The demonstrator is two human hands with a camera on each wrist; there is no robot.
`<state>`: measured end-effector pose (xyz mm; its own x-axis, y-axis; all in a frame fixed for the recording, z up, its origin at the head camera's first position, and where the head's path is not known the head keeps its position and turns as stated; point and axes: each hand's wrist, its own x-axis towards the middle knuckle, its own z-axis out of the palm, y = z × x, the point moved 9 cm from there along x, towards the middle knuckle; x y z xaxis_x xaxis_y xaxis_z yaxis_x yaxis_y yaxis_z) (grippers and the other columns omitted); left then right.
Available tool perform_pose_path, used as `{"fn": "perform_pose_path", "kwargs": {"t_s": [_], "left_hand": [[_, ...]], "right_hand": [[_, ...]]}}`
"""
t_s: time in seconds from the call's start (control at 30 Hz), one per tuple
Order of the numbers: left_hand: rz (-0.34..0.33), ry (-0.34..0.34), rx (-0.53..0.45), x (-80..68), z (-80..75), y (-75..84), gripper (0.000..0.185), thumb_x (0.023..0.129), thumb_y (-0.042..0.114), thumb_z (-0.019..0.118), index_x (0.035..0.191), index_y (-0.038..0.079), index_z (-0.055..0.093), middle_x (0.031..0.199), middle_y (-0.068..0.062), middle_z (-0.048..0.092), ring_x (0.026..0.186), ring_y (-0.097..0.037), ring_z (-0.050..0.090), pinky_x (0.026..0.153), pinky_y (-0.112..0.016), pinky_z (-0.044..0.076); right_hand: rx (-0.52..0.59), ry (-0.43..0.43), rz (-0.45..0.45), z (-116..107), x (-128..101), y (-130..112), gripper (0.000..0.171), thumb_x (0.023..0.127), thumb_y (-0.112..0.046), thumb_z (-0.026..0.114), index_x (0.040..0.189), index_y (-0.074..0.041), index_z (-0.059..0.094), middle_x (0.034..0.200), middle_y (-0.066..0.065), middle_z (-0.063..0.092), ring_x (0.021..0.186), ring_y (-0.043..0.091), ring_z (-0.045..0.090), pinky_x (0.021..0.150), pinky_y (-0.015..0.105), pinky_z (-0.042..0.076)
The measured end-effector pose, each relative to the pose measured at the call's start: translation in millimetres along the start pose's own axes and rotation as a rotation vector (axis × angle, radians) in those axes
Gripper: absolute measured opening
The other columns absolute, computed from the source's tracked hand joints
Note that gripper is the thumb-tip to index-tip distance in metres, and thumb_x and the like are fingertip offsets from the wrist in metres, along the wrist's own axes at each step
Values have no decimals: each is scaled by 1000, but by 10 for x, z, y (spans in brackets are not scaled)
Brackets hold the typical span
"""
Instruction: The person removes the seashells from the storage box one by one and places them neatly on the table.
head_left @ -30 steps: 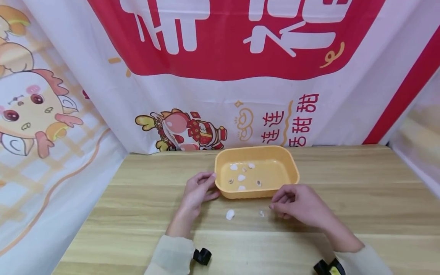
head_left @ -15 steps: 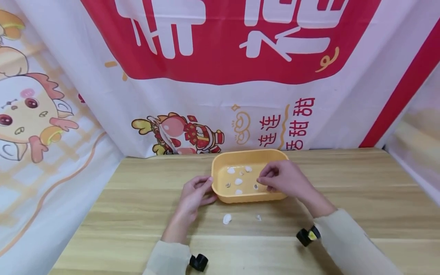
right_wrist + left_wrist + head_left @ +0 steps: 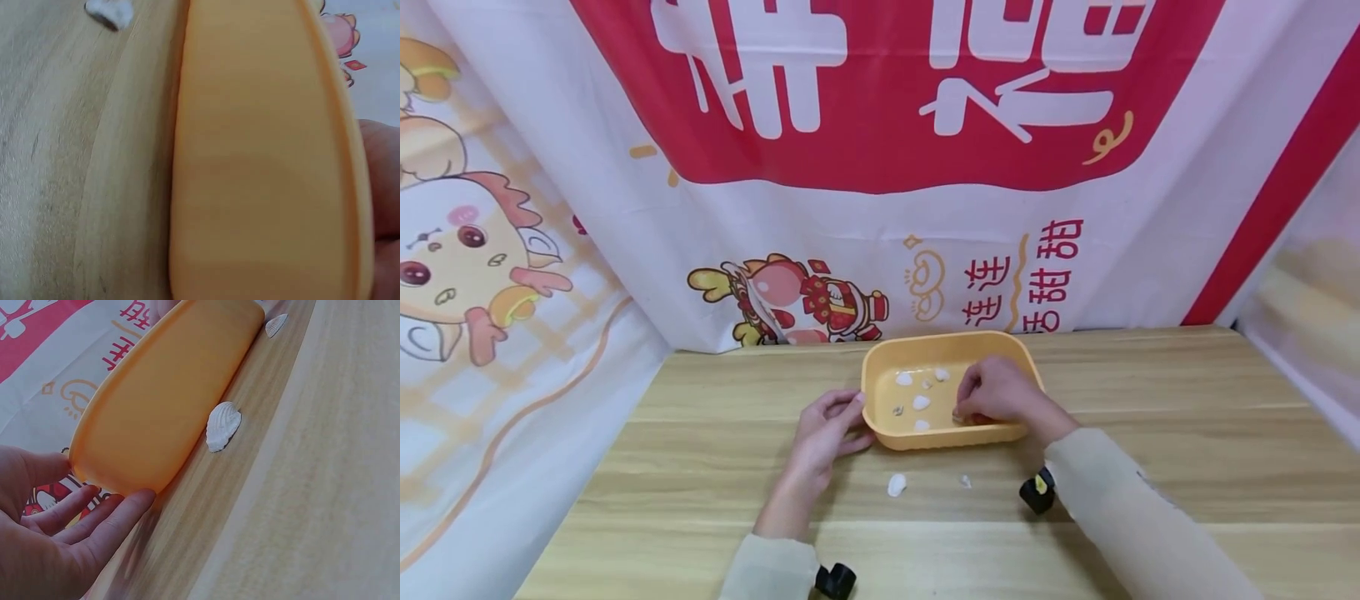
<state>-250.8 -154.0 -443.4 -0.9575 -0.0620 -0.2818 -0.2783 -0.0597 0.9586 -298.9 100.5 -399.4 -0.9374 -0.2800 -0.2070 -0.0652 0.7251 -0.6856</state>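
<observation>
A yellow plastic bin [image 3: 955, 438] stands on the wooden table. My left hand [image 3: 831, 432] touches its left end from outside, thumb at the rim and fairly straight fingers [image 3: 122, 525] along the end wall. My right hand [image 3: 997, 390] reaches over the near rim into the bin, fingers curled, fingertips low beside a small dark-marked seashell [image 3: 957, 417]; I cannot tell whether they pinch it. Several small shells, such as a white seashell [image 3: 921, 402], lie on the bin's floor. The bin's wall hides most of that hand in the right wrist view.
In front of the bin a ribbed white seashell [image 3: 223, 427] lies on the tabletop [image 3: 737, 467], with a smaller shell [image 3: 966, 482] to its right. Printed cloth [image 3: 880, 225] hangs behind the table, close to the bin's far side.
My right hand has moved from the tabletop right of the small shell, up over the near rim and down into the bin. My left hand has stayed at the bin's left end.
</observation>
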Motion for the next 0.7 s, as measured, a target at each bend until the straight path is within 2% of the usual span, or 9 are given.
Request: {"fn": "perform_pose_path", "kwargs": {"t_s": [0.13,0.37,0.6,0.7], "left_hand": [[0,-1,-3,-2,0,-10,40,107,22,69,141,3,61,142,-25,67,121,-34,73,97,-44,68],[-11,14,-3,-20,-33,-48,39,108,22,68,142,4,61,141,-24,67,120,-34,73,96,-44,68],[16,1,-8,20,-7,-1,39,107,21,69,140,2,62,139,-25,67,118,-34,73,96,-44,69],[7,6,-9,10,-14,-12,38,107,21,69,139,2,63,139,-24,67,119,-33,73,96,-44,69]], "right_hand": [[-21,4,26,23,34,51,15,87,-16,89,82,-11,76,80,4,70,78,19,61,68,26,48],[-13,-1,35,76,83,80,17,82,-15,92,81,-11,75,78,4,71,74,18,62,63,25,49],[-27,-15,59,58,109,106,15,83,-18,91,82,-12,78,81,3,73,78,18,63,66,25,49],[-29,-20,46,69,108,97,15,82,-17,92,81,-12,79,80,3,74,76,18,64,65,25,50]]}}
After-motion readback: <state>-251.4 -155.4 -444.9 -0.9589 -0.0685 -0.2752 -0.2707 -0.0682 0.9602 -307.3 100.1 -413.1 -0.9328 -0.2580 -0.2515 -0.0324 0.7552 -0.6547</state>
